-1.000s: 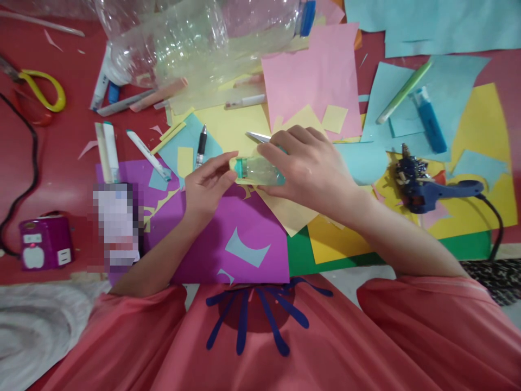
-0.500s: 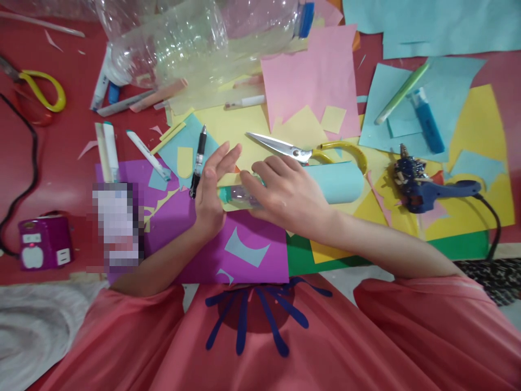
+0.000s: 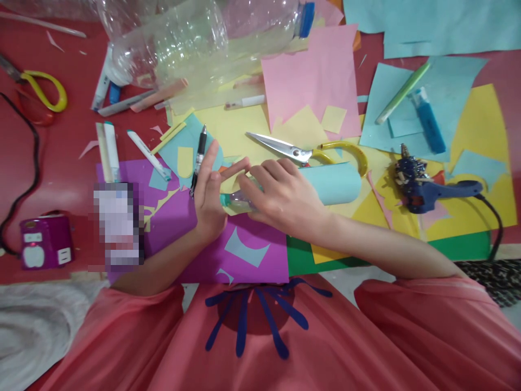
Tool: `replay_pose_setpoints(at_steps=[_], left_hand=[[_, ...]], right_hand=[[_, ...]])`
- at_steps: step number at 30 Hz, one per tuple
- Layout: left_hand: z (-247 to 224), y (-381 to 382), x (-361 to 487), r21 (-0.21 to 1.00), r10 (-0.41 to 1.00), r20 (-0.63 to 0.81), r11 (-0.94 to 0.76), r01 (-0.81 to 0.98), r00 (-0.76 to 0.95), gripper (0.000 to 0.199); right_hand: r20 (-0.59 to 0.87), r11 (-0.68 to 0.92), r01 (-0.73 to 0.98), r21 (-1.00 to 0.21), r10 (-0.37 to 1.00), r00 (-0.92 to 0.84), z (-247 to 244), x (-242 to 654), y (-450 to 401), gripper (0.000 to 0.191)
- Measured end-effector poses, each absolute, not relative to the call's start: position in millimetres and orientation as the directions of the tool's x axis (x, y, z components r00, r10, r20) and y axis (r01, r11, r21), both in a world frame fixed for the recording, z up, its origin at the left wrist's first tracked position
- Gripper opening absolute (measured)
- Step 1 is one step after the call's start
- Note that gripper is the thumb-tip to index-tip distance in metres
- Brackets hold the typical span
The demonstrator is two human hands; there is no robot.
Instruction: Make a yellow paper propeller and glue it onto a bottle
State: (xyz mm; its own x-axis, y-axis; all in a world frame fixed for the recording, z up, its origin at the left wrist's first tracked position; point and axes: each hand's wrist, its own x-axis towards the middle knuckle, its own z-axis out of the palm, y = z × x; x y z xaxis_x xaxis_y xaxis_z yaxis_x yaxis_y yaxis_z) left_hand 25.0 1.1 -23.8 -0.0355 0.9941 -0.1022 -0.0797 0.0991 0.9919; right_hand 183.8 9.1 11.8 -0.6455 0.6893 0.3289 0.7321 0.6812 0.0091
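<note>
Bottle (image 3: 337,184): lying on the wearer's side of the scissors (image 3: 299,152)
Long axis: roughly left–right — neck pointing left
Left hand (image 3: 209,201): fingers open, at neck
Right hand (image 3: 285,198): fingers gripping bottle

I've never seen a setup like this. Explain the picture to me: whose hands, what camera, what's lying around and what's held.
There is no machine here: these are a person's bare hands, seen by a camera worn on their head, looking forward and down. The right hand holds a clear bottle lying sideways, with blue paper around its wider part. The left hand is open at the narrow green end; whether it touches is hard to tell. On the red table lie a purple sheet, a pink sheet, silver scissors, a black pen, and a blue glue gun. Large clear bottles lie beyond.
</note>
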Motion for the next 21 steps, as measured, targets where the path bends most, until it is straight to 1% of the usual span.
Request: replay_pose_setpoints(at_steps=[2, 5, 9, 12, 14, 16, 21], left_hand=[[-24, 1, 26, 0.984, 0.994, -0.089, 0.077, -0.160, -0.068, 0.041], [-25, 0, 26, 0.982, 0.996, -0.070, 0.060, -0.177, -0.052, 0.038], [-30, 3, 23, 0.995, 1.000, 0.013, -0.015, -0.097, -0.020, 0.040], [-36, 11, 19, 0.991, 0.992, 0.113, -0.110, -0.072, 0.047, 0.049], [-39, 17, 16, 0.981, 0.979, 0.190, -0.187, -0.051, 0.072, 0.050], [-40, 21, 12, 0.979, 0.977, 0.204, -0.204, -0.003, 0.065, 0.046], [-36, 27, 5, 0.975, 0.987, 0.162, -0.159, 0.157, -0.005, 0.029]], right_hand=[[0.311, 0.679, 0.734, 0.014, 0.695, -0.648, 11, 184, 9, 0.022], [0.307, 0.693, 0.720, 0.015, 0.683, -0.663, 13, 185, 10, 0.021], [0.255, 0.695, 0.719, -0.015, 0.698, -0.669, 17, 188, 12, 0.020], [0.204, 0.671, 0.738, -0.070, 0.734, -0.648, 19, 192, 16, 0.020], [0.191, 0.652, 0.750, -0.106, 0.754, -0.628, 20, 195, 20, 0.022], [0.195, 0.630, 0.766, -0.128, 0.773, -0.603, 19, 200, 26, 0.027], [0.216, 0.609, 0.781, -0.137, 0.788, -0.577, 17, 210, 38, 0.040]])
